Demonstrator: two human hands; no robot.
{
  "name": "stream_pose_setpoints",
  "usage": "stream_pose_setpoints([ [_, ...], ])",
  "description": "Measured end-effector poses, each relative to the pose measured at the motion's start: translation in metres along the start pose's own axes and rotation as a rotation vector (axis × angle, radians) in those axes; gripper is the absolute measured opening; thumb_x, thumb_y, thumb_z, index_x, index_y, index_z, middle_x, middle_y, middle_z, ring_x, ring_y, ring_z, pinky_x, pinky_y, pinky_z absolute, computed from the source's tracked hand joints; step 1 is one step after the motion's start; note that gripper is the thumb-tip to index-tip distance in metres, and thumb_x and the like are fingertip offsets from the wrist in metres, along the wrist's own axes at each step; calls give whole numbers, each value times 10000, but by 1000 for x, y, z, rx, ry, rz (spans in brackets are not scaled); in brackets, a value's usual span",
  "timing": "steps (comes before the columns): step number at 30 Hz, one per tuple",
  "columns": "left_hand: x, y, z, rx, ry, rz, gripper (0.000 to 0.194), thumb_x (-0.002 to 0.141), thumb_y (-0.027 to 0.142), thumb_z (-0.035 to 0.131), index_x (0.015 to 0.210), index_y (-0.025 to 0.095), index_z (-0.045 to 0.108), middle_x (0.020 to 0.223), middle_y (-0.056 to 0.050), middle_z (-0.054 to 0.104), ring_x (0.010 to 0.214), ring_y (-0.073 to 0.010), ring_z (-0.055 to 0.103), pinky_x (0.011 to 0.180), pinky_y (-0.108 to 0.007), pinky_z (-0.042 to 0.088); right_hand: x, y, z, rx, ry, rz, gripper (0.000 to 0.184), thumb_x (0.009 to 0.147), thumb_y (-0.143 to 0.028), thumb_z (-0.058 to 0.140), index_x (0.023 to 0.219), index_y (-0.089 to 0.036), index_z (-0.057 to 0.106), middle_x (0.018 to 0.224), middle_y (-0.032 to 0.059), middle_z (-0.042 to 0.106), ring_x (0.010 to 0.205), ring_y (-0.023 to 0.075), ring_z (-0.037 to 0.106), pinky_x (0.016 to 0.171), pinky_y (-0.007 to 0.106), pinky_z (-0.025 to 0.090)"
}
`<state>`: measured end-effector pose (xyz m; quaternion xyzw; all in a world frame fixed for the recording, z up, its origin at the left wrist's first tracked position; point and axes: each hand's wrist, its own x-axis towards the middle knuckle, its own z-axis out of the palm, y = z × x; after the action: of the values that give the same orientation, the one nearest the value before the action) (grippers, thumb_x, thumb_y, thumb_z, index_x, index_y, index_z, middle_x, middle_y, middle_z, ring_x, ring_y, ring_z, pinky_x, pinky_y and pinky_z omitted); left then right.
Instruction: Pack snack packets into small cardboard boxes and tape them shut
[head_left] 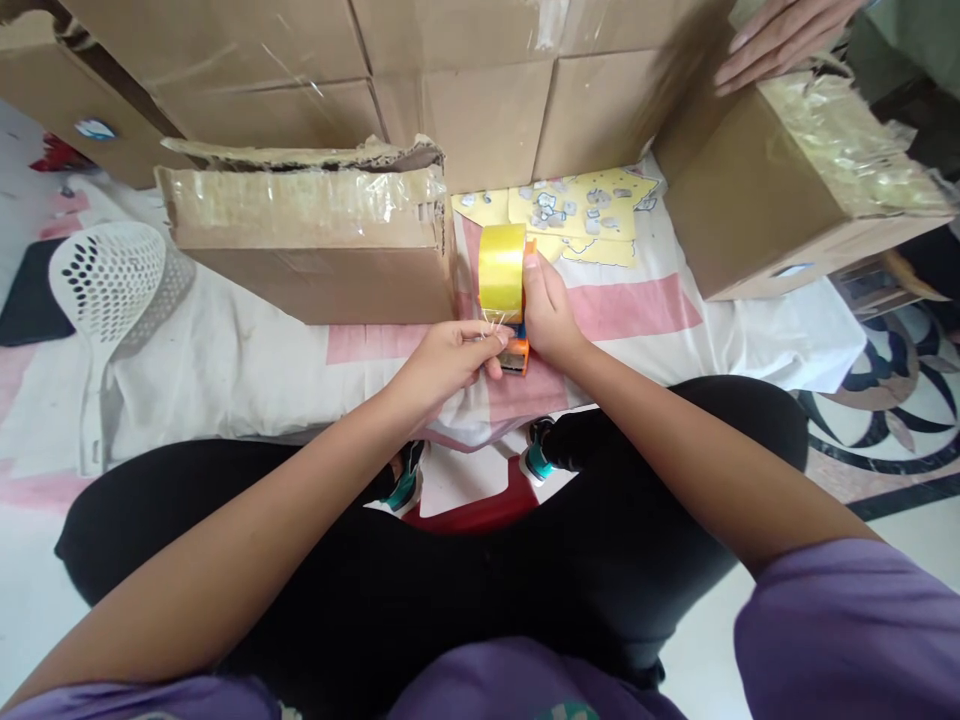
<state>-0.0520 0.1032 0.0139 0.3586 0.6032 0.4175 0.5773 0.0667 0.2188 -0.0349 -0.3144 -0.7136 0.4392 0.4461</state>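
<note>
An orange tape dispenser point(516, 355) with a yellow tape roll point(500, 270) stands upright on the white and pink cloth point(247, 370) in front of my knees. My right hand point(551, 315) is wrapped round the dispenser from the right side. My left hand point(450, 360) pinches the loose end of the tape just below the roll. A taped cardboard box point(315, 245) lies directly left of the roll.
Another person's hand point(780, 40) rests on a tilted cardboard box point(780, 190) at the top right. Stacked cardboard boxes point(465, 70) line the back. A white perforated plastic scoop point(105, 290) lies left. Yellow sticker sheets point(585, 215) lie behind the roll.
</note>
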Motion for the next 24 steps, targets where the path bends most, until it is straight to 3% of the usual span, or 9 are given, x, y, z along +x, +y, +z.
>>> stream_pose_setpoints([
  [14,-1,4,2,1,20,-38,201,844,313,694,940,146,752,516,27,541,470,-70,340,453,-207,191,3,3,1,-48,-48,-40,581,1020,-683,196,1079,-253,581,1032,63,658,978,222,626,899,398,537],
  [17,-2,3,3,25,37,-19,207,819,329,721,923,153,750,507,31,538,468,-76,378,453,-207,222,3,4,2,-45,-43,-29,570,1026,-669,187,1046,-249,572,1006,60,648,1013,218,621,909,391,531],
  [24,-1,2,4,35,40,-6,222,826,328,715,947,146,753,506,26,548,467,-82,402,456,-205,251,4,1,4,66,-28,0,461,993,-679,297,925,-305,558,903,48,654,896,221,591,822,386,519],
])
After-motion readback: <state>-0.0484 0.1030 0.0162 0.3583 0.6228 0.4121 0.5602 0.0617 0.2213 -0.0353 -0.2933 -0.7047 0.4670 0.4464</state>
